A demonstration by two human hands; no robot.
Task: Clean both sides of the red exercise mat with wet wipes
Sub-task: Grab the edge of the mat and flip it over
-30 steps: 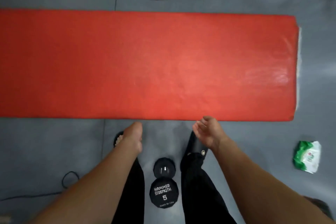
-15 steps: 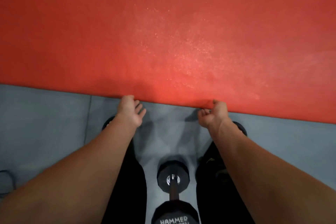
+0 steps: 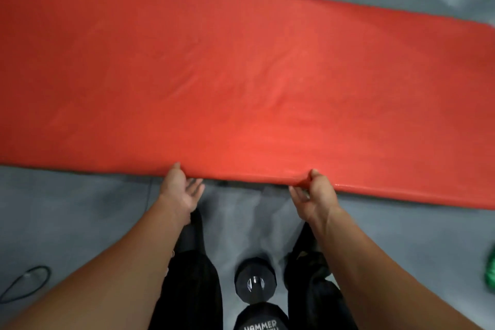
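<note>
A grey rubbery gym floor (image 3: 80,211) fills the frame, with wet-looking streaks at the upper middle. A black hex dumbbell (image 3: 257,300) stands between the person's black-trousered legs at the bottom centre, a thin black cord (image 3: 26,285) loops at lower left, and a blurred green packet (image 3: 490,270), perhaps the wipes, shows at the right edge. The red exercise mat (image 3: 241,75) spans the upper half. The left hand (image 3: 182,190) and the right hand (image 3: 316,195) each grasp its near edge, thumbs on top, that edge slightly raised.
</note>
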